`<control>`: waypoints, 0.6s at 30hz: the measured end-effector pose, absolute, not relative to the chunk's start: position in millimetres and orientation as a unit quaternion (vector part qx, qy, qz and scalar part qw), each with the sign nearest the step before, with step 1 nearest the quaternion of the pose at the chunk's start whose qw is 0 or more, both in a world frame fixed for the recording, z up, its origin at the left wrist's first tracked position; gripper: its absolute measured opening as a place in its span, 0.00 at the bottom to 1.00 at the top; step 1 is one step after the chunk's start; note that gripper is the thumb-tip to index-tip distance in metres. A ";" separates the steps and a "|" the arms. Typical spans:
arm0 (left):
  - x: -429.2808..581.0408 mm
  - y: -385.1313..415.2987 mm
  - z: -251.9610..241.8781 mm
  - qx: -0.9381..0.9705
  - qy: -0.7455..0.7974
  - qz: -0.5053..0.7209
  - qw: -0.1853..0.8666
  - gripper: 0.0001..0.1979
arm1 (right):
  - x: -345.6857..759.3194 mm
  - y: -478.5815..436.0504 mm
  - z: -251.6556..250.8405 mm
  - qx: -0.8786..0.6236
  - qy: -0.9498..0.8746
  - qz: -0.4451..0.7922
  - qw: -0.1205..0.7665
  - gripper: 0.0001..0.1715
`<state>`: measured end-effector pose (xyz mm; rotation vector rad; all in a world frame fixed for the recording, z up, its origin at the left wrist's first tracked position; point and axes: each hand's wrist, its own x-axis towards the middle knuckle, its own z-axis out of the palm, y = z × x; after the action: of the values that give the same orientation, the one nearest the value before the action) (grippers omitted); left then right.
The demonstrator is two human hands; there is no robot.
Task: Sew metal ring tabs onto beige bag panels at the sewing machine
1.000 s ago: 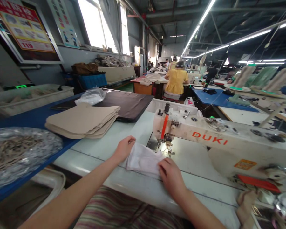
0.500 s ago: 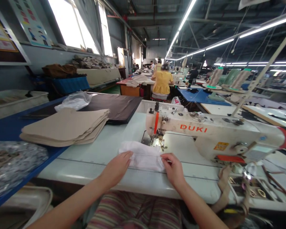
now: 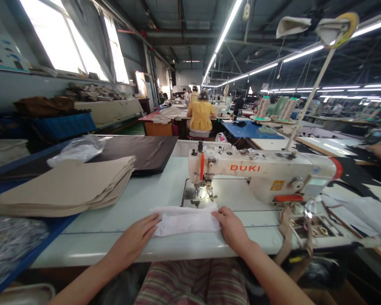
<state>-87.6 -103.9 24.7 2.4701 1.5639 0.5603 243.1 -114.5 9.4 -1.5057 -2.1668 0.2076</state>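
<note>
A folded piece of thin white cloth lies on the pale tabletop, close to its front edge. My left hand grips its left end, with the fingers pressed together. At the opposite end, my right hand pinches the cloth between thumb and fingers. Just behind the cloth stands the white DUKI sewing machine. Its needle and presser foot are above the metal plate, apart from the cloth.
Left of me lie a stack of beige panels, dark sheets and a clear plastic bag. A tray of metal rings and beige straps sit at right. A person in yellow sits ahead.
The white cloth looks flatter and straighter between my hands and sits nearer the table's front edge. My view has turned to the right. Both hands keep their hold.
</note>
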 end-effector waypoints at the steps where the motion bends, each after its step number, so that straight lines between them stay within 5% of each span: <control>1: -90.3 -104.7 24.6 0.830 0.521 0.183 0.076 0.22 | 243.7 -113.4 12.3 -0.556 -0.794 0.072 0.234 0.23; 7: -89.2 -111.9 32.3 0.829 0.531 0.164 0.060 0.23 | 241.5 -107.4 30.6 -0.576 -0.786 0.071 0.213 0.16; 12: -72.4 -108.9 43.2 0.822 0.511 0.251 0.030 0.13 | 232.4 -102.2 42.1 -0.575 -0.794 0.058 0.190 0.09; 18: -65.9 -100.1 49.6 0.735 0.574 0.276 0.232 0.11 | 231.0 -94.3 42.7 -0.582 -0.787 0.066 0.195 0.10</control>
<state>-65.9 -100.1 49.6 2.0213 1.5774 0.7585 231.0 -94.3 42.7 -1.6302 -2.2064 0.1839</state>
